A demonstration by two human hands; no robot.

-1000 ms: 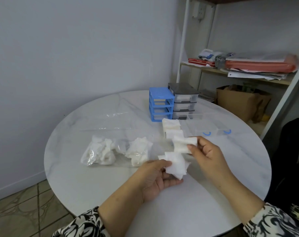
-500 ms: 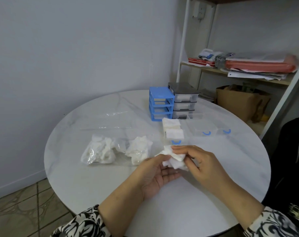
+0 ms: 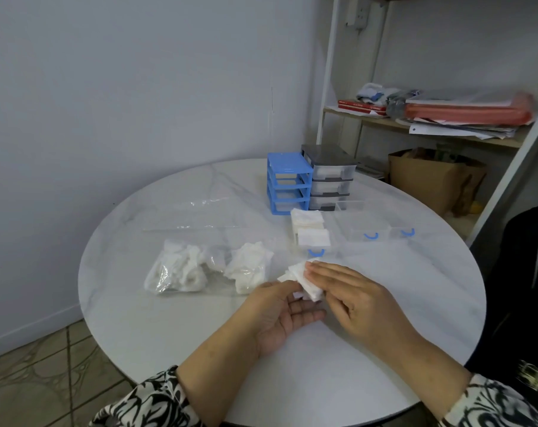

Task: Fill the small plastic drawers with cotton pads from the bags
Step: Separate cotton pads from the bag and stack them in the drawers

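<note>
Hands are squaring white square cotton pads [image 3: 304, 280] near the clear filled drawer [image 3: 315, 241]: left hand [image 3: 280, 315] is cupping them underneath, right hand [image 3: 354, 294] is pressing flat-fingered on top, probably for neat stacking.

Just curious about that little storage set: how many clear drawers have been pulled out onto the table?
3. One drawer, holding cotton pads, lies just beyond the hands; two empty ones sit side by side to its right. More may be hidden.
</note>
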